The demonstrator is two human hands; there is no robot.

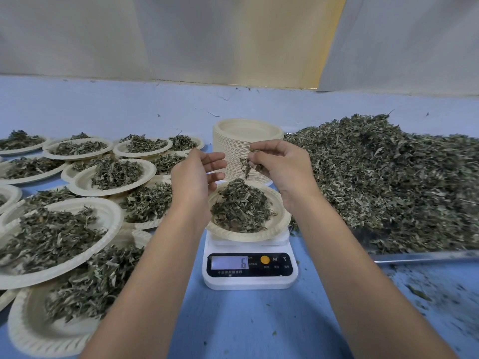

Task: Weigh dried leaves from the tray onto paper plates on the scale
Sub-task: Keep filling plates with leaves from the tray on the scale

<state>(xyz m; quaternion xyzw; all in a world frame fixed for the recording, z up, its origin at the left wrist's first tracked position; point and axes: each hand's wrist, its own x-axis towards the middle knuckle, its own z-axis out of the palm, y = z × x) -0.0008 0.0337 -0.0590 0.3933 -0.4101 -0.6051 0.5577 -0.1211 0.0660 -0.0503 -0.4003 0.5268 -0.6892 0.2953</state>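
Topping up seems the step: the right hand [281,164] pinches a few dried leaves [246,165] above the heaped plate [248,236] on the scale [250,279], the left hand [193,177] open beside it, holding nothing. The tray [420,256] lies to the right. Next, probably, sprinkle sparingly, watching the display [229,263].

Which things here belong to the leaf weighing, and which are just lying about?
Job: scale, paper plate on it, leaf heap, tray, plate stack, filled plates, right hand pinching leaves, left hand.
Lying about: leaf crumbs on the blue table, pale curtain behind.
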